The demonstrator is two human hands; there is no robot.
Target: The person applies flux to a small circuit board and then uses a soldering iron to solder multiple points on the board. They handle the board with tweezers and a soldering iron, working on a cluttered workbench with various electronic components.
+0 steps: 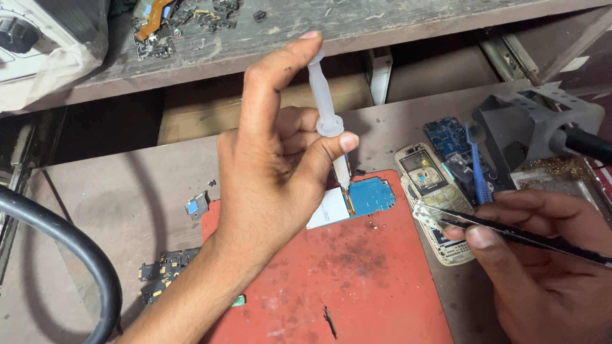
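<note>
- Cluttered repair bench of worn grey wood (89,191), with a raised shelf (357,22) behind it carrying a heap of small dark phone parts (182,19) and a pale machine under plastic wrap (44,44) at the far left.
- Red work mat (357,280) lies in the middle of the bench, stained dark in patches; it gives the small board a flat, contrasting bed.
- Blue circuit board (371,195) rests on the mat's upper edge, a white rectangular panel (328,209) touching its left side.
- Left hand (271,172) is closed round a translucent syringe (326,111): fingers clamp the barrel, forefinger tip sits on the plunger top. Syringe stands near upright, nozzle down at the seam between panel and board, apparently so the contents land on one small spot.
- Right hand (542,267) pinches metal tweezers (503,230), thumb and fingers shut on the shaft, tips pointing left toward the board but stopped short of it, over a bare phone frame (428,191).
- Frame lies just right of the mat; a second blue board (446,135) and a blue-handled brush (477,167) sit beside it.
- Grey soldering stand (535,124) at far right.
- Thick black cable (70,255) loops over the left bench; loose dark boards (162,274) lie beside the mat's left edge.
</note>
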